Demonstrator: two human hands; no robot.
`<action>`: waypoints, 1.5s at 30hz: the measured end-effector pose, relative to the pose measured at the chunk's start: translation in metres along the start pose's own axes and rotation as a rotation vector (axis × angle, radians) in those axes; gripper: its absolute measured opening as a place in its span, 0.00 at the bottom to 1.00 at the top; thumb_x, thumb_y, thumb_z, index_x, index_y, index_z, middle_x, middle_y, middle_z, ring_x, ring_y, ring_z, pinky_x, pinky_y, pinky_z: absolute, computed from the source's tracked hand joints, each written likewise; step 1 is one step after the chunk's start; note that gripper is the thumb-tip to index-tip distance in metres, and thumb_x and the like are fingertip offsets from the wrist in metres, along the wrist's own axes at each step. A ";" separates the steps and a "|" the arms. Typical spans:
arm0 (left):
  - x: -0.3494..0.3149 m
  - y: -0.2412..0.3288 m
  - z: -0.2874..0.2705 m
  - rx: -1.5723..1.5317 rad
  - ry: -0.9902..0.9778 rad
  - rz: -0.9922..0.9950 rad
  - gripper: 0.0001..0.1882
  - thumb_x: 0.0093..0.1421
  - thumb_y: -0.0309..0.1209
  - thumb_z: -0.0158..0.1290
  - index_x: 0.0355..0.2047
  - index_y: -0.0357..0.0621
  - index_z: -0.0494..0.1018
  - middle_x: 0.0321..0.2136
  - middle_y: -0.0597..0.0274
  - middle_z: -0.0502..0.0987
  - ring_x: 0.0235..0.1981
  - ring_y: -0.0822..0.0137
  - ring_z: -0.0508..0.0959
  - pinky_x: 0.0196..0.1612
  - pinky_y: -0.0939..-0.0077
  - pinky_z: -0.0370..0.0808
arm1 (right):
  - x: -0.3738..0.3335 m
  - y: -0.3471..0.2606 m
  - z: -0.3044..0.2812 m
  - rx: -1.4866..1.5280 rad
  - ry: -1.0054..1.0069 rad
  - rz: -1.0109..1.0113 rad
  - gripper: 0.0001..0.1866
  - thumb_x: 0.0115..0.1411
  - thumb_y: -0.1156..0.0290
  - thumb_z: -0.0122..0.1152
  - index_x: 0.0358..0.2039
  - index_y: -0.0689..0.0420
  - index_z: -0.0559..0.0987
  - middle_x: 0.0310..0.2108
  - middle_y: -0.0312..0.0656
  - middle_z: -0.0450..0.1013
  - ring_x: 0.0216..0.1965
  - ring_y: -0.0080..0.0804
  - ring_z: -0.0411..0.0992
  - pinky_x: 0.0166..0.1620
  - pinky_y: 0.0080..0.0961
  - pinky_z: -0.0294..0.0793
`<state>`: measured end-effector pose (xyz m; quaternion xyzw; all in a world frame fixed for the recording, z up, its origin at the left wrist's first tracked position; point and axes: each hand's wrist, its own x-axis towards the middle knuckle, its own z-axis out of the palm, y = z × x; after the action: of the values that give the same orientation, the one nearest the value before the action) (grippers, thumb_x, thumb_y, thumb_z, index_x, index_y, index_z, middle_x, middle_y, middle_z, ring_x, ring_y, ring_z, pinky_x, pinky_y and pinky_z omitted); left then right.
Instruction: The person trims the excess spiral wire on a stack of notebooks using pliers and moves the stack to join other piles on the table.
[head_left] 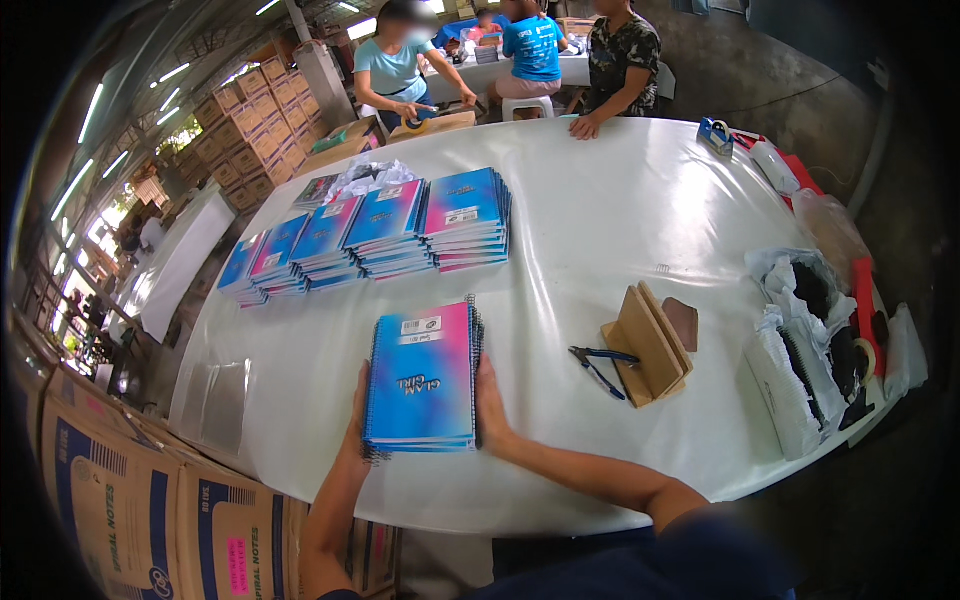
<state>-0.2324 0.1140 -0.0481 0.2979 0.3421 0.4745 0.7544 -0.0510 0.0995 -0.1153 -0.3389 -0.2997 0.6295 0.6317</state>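
Observation:
A small stack of spiral notebooks (420, 380), blue and pink with black coils along both long sides, is between my two hands near the table's front edge. My left hand (357, 420) presses on its left side, and my right hand (490, 405) on its right side. Most of the left fingers are hidden behind the stack. Farther back stand several taller stacks of the same notebooks (465, 205) in a slanting row. To the right lie pliers (603, 368) with dark handles, touching a brown wooden block stand (645, 345).
The white-covered table (560, 240) fills the middle. Plastic-wrapped black coils (800, 350) and a blue tape dispenser (715, 135) lie at its right side. Cardboard boxes (120, 490) stand at the lower left. Across the table, a person (395, 75) handles tape over a carton; others are nearby.

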 end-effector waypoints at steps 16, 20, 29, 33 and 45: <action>-0.001 0.003 -0.029 0.078 0.003 -0.058 0.33 0.65 0.55 0.42 0.60 0.41 0.61 0.50 0.49 0.72 0.47 0.61 0.76 0.47 0.67 0.77 | -0.028 0.010 0.010 -0.465 0.205 -0.120 0.38 0.69 0.45 0.28 0.67 0.64 0.46 0.68 0.54 0.41 0.70 0.45 0.37 0.70 0.34 0.35; 0.002 0.000 -0.033 0.133 0.046 -0.098 0.33 0.65 0.54 0.43 0.60 0.42 0.62 0.50 0.49 0.73 0.46 0.62 0.77 0.46 0.67 0.78 | -0.044 0.016 -0.001 -0.541 0.236 -0.149 0.37 0.69 0.47 0.31 0.66 0.65 0.46 0.68 0.53 0.42 0.69 0.46 0.38 0.69 0.34 0.35; 0.006 0.007 -0.002 0.377 0.096 -0.464 0.32 0.64 0.54 0.44 0.59 0.43 0.64 0.51 0.51 0.72 0.44 0.63 0.77 0.43 0.70 0.79 | -0.136 -0.013 -0.029 -0.622 0.064 -0.177 0.37 0.67 0.63 0.48 0.65 0.70 0.42 0.66 0.60 0.40 0.69 0.49 0.40 0.68 0.39 0.39; 0.009 0.002 0.012 0.518 0.058 -0.494 0.32 0.64 0.55 0.44 0.58 0.43 0.66 0.51 0.53 0.73 0.44 0.62 0.78 0.41 0.70 0.80 | -0.163 -0.037 -0.049 -0.583 -0.075 -0.121 0.38 0.65 0.66 0.53 0.66 0.66 0.44 0.65 0.57 0.44 0.68 0.49 0.42 0.67 0.40 0.46; 0.054 0.009 -0.006 0.709 -0.263 -0.479 0.35 0.67 0.57 0.34 0.58 0.37 0.65 0.53 0.50 0.71 0.53 0.61 0.72 0.54 0.69 0.72 | -0.145 -0.057 -0.076 -1.394 -0.733 -0.458 0.16 0.57 0.74 0.54 0.46 0.63 0.70 0.49 0.53 0.66 0.50 0.50 0.66 0.52 0.41 0.68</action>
<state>-0.2245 0.1678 -0.0573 0.5082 0.4441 0.0982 0.7314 0.0403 -0.0480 -0.1074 -0.3569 -0.8712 0.2250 0.2511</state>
